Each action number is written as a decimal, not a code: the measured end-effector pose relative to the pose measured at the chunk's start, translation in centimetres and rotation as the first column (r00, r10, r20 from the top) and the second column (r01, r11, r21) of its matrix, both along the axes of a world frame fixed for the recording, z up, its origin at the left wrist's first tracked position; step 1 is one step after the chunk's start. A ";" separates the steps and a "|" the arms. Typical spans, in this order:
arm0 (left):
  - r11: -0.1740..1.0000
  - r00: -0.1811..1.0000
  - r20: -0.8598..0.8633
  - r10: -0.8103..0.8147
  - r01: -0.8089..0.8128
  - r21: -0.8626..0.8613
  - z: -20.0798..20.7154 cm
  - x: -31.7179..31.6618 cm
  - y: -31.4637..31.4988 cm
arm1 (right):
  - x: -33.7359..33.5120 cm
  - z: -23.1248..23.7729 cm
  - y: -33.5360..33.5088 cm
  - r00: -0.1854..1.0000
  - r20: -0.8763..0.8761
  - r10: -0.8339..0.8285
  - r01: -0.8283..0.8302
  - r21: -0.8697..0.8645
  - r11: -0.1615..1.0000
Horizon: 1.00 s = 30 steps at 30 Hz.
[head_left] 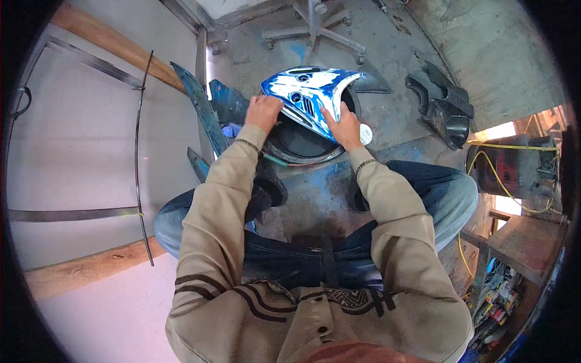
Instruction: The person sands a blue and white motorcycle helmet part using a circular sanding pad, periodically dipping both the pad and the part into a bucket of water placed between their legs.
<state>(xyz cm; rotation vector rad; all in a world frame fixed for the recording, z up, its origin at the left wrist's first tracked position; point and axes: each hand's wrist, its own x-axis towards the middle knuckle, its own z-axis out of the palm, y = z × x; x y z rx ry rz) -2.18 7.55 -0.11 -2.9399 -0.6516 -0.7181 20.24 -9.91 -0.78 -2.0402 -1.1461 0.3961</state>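
A blue and white motorcycle fairing panel [316, 91], with round holes and a slatted vent, lies tilted over a round, dark, basin-like thing [302, 143]. My right hand [345, 128] grips the panel's near right edge, thumb on its upper face. At the near left edge, my left hand [264, 113] is closed with fingers curled against the panel; whatever is in them, if anything, is hidden. Beside my right hand is a small white disc [366, 134]. Left of the basin lies a violet-blue object [230, 130]. A thin green stick [275, 160] rests along its near rim.
Dark blue panels [201, 109] lean by the wall on the left. Black molded plastic parts [440, 103] lie on the floor at right. A wheeled chair base [315, 27] stands ahead. Yellow cable [493, 172] loops near a wooden stand [523, 245] at the right.
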 end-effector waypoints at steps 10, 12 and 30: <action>0.932 0.934 0.002 -0.358 0.357 -0.070 0.3 2.6 -5.2 | 0.3 -0.8 0.5 1.000 0.005 0.002 -0.002 0.018 1.000; 0.975 0.975 0.080 -0.208 0.214 -0.067 1.2 1.9 -2.6 | 1.0 -1.4 0.0 1.000 -0.017 -0.008 0.008 0.031 0.999; 0.975 0.967 -0.179 -0.180 0.152 -0.160 -0.2 1.9 -3.4 | 1.0 -0.6 -0.1 0.995 -0.085 0.059 -0.059 0.010 0.998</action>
